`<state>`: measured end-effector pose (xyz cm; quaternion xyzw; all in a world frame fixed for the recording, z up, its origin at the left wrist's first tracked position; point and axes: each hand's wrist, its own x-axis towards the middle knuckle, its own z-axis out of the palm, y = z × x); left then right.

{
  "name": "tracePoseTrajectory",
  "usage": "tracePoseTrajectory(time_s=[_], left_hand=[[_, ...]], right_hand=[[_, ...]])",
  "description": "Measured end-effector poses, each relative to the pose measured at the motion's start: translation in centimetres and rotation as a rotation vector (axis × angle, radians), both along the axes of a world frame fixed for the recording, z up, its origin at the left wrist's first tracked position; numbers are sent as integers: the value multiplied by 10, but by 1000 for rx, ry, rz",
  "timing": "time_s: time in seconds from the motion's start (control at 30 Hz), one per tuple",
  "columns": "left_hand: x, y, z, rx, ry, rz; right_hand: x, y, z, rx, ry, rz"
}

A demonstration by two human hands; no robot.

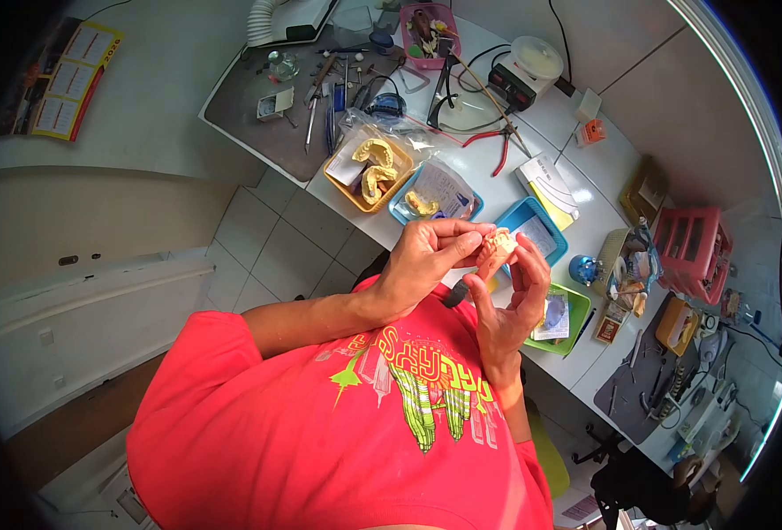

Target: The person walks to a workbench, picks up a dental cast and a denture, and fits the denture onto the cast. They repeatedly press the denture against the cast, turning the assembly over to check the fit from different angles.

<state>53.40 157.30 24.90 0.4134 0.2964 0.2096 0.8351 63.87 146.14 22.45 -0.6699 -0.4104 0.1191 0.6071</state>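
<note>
Both my hands hold a small cream dental cast (498, 246) in front of my red shirt, above the edge of the white workbench (497, 181). My left hand (423, 259) pinches the cast from the left with thumb and fingers. My right hand (513, 299) supports it from below and the right, fingers curled around it. A small black object (455, 296) shows just under the hands; I cannot tell which hand holds it.
On the bench lie an orange tray (397, 179) with yellow casts, two blue trays (402, 208) (532, 212), a green tray (578, 311), red pliers (499, 146), a pink basket (430, 37) and a red rack (693, 252). A grey mat (254, 102) carries hand tools.
</note>
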Motion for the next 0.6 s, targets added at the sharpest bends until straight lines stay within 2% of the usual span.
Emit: tracePoseTrajectory(time_s=[0.4,0.6], left_hand=[[-2,0,7,148,108,-56],[-5,11,10,-13,-10,-63]], right_hand=[[-1,-4,-2,35,-28,4],[1,-5,2,22,-84,14]])
